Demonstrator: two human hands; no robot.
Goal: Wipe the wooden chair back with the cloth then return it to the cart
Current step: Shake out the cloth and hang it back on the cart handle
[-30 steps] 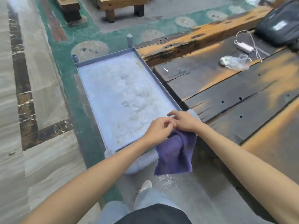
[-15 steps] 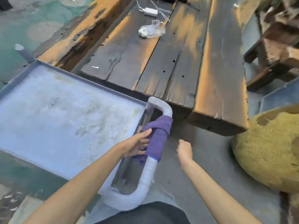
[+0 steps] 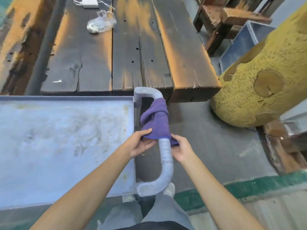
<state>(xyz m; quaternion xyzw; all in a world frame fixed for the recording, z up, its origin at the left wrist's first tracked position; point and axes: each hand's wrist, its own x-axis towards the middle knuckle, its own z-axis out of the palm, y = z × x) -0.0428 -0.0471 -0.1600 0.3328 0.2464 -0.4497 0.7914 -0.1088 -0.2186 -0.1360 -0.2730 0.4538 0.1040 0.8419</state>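
A purple cloth (image 3: pixel 157 118) is draped and wrapped over the grey handle bar (image 3: pixel 166 153) of the cart (image 3: pixel 66 138). My left hand (image 3: pixel 141 143) pinches the cloth's near edge on the tray side of the bar. My right hand (image 3: pixel 181 149) pinches the cloth's other corner on the outer side of the bar. Both hands sit at the middle of the handle. The cart's dusty grey tray fills the left of the view. A wooden chair (image 3: pixel 232 19) stands at the top right, partly cut off by the frame.
A dark plank table (image 3: pixel 132 47) butts against the cart's far side; a crumpled plastic bag (image 3: pixel 101 22) and a white charger (image 3: pixel 90 3) lie on it. A large yellow rough-surfaced object (image 3: pixel 265 80) stands to the right. My legs and a shoe (image 3: pixel 169 190) are below the handle.
The view has swung right. My right hand, free half a second ago, has come in and taken the cloth's outer corner. The cloth now hangs further along the handle bar.
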